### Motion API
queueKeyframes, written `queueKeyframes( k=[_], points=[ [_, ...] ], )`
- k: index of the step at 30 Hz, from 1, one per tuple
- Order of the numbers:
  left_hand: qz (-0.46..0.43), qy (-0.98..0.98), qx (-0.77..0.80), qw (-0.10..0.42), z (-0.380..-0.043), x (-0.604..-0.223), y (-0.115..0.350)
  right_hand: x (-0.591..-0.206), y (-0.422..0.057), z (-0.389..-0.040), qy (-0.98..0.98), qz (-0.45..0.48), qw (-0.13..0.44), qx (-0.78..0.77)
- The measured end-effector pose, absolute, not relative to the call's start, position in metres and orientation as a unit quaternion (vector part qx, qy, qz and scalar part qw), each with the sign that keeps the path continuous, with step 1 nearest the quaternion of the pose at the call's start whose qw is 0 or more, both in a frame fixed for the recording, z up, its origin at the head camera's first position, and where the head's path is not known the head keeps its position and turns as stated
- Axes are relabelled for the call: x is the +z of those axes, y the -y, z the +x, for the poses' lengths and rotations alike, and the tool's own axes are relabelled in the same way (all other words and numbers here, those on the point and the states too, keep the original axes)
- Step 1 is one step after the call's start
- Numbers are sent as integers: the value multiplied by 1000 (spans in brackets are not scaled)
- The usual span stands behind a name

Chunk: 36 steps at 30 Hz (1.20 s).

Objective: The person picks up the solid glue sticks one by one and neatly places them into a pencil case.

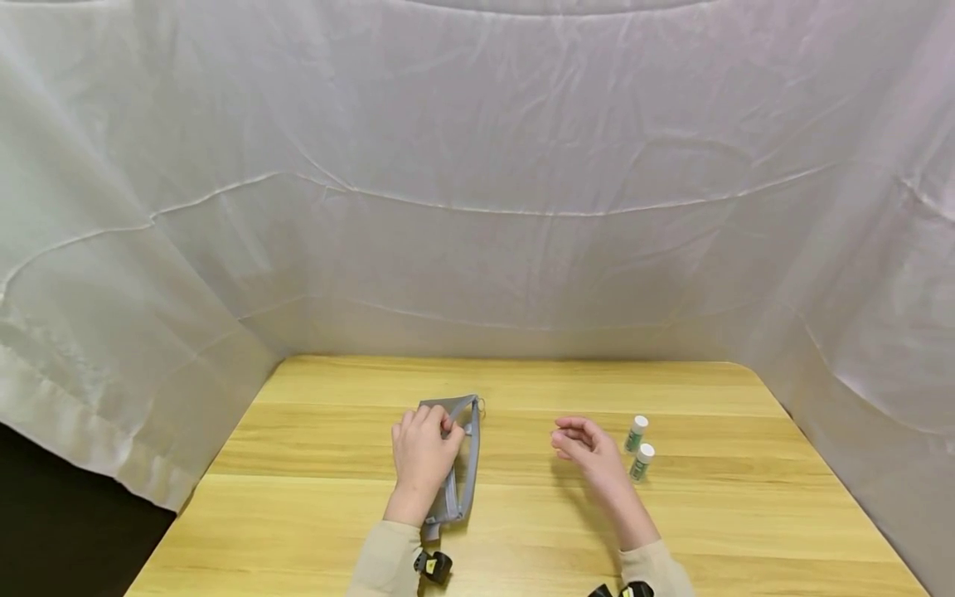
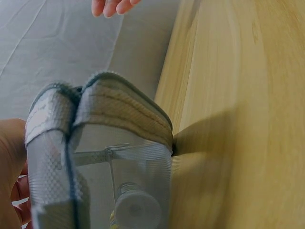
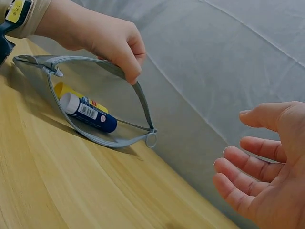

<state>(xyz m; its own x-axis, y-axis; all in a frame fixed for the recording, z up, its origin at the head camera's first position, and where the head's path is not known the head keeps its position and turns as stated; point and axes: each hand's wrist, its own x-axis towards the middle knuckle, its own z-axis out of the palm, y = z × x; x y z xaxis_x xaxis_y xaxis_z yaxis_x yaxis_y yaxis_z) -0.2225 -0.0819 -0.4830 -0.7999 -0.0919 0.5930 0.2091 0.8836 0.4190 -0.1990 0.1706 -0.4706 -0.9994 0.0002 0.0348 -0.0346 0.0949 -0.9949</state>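
Observation:
My left hand [image 1: 422, 452] pinches the upper edge of a grey, see-through zip pouch [image 1: 475, 468], thumb on one side and fingers on the other. The pouch's mouth gapes wide in the right wrist view, with a ring at its far corner. Inside lie a dark blue glue stick [image 3: 93, 114] with a white end and, behind it, a yellow tube [image 3: 62, 89], partly hidden. Empty, with fingers loosely bent and thumb apart, my right hand [image 1: 593, 456] hovers over the table between the pouch and two green-labelled glue sticks.
The two glue sticks, one farther back [image 1: 636, 433] and one nearer [image 1: 642, 463], stand close together right of my right hand, white caps up. A wooden table [image 1: 313, 497] carries everything. Pale grey cloth [image 1: 522, 274] hangs behind it and along both sides.

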Motion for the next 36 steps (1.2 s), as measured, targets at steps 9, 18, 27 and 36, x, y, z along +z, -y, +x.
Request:
queueKeyframes(
  k=[9, 18, 27, 36],
  points=[
    [-28, 920, -238, 311, -221, -482, 82, -463, -181, -190, 766, 21, 40, 641],
    [-27, 919, -238, 313, -223, -484, 82, -460, -190, -188, 774, 26, 99, 625],
    [-28, 919, -240, 311, -223, -485, 82, -458, -208, -187, 769, 21, 145, 622],
    [-30, 919, -244, 308, -223, -484, 81, -457, -229, -188, 756, 56, 173, 629]
  ],
)
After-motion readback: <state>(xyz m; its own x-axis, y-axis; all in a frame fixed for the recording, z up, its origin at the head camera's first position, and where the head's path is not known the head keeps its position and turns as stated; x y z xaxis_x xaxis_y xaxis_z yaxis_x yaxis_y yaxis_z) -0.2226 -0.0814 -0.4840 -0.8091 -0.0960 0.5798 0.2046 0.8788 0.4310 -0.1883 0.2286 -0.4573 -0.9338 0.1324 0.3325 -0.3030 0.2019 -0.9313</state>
